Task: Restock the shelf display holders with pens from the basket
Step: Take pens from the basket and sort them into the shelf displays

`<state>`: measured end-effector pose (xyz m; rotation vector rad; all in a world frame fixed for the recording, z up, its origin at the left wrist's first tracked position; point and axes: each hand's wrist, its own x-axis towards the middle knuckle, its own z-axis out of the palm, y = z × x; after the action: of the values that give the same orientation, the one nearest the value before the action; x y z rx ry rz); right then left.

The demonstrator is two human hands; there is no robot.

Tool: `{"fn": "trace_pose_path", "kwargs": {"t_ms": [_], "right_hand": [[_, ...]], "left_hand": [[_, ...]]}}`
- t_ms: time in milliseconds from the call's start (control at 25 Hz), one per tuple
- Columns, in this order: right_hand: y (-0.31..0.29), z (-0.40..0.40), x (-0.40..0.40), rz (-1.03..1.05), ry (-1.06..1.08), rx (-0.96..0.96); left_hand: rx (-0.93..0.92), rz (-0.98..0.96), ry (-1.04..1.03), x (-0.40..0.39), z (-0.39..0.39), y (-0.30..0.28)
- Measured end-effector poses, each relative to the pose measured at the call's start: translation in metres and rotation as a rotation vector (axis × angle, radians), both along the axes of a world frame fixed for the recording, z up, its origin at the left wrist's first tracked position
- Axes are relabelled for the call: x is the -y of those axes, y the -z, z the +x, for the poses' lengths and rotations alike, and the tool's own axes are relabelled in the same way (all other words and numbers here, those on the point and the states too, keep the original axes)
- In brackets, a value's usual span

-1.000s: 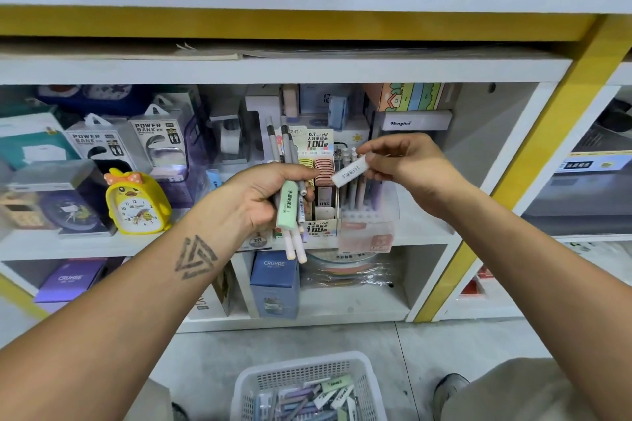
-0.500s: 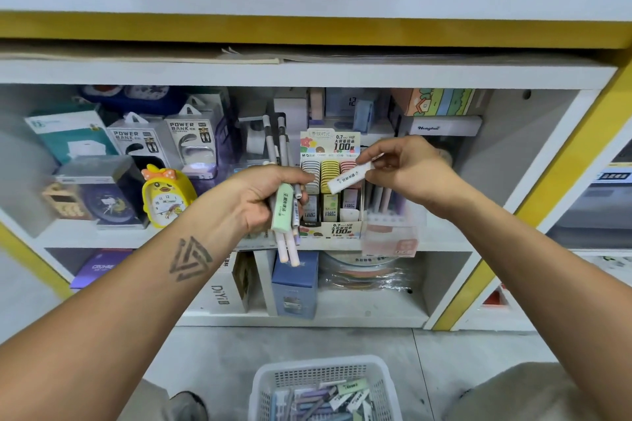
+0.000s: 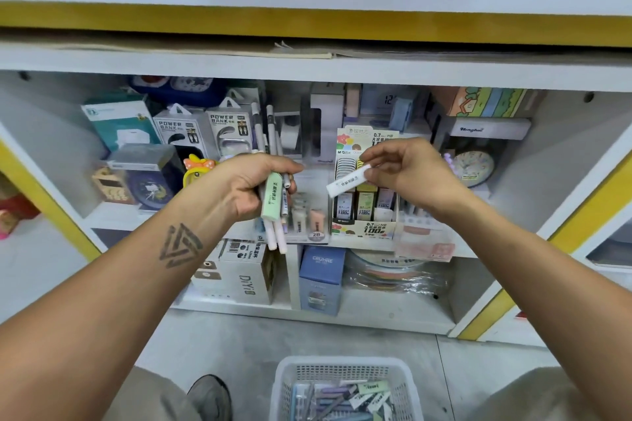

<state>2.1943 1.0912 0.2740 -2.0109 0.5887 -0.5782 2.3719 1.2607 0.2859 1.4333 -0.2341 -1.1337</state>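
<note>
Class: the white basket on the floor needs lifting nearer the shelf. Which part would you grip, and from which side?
Probably grip the white basket by its solid top rim at the two short sides, coming down from above. The walls are thin lattice, the pens lie loose inside, and no handles show. Both hands are full now.

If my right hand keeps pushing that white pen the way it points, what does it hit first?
The right hand aims the white pen left and slightly down, toward the pen bundle in the left hand. That bundle likely comes first, though depth is unclear.
</note>
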Motion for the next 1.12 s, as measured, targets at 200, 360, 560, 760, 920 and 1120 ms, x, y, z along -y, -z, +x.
{"fn": "trace_pose_path", "kwargs": {"t_ms": [200, 360, 560, 760, 920, 1120], "right_hand": [[0.007, 0.029, -0.017, -0.099, -0.07, 0.021], [0.01, 0.052, -0.021, -0.221, -0.009, 0.044], [0.016, 0.073, -0.021, -0.5, 0.027, -0.01], [0.032, 0.093, -0.031, -0.769, -0.084, -0.199], [0.039, 0.102, -0.036, -0.841, -0.15, -0.269], [0.046, 0.104, -0.034, -0.849, -0.209, -0.305]], "left_hand": [[0.009, 0.051, -0.009, -0.012, 0.009, 0.005], [0.012, 0.067, -0.012, -0.019, 0.011, 0.007], [0.007, 0.057, -0.019, -0.023, 0.016, 0.008], [0.003, 0.062, -0.035, -0.026, 0.019, 0.013], [-0.001, 0.055, -0.054, -0.03, 0.02, 0.014], [0.02, 0.069, -0.042, -0.033, 0.02, 0.011]]}}
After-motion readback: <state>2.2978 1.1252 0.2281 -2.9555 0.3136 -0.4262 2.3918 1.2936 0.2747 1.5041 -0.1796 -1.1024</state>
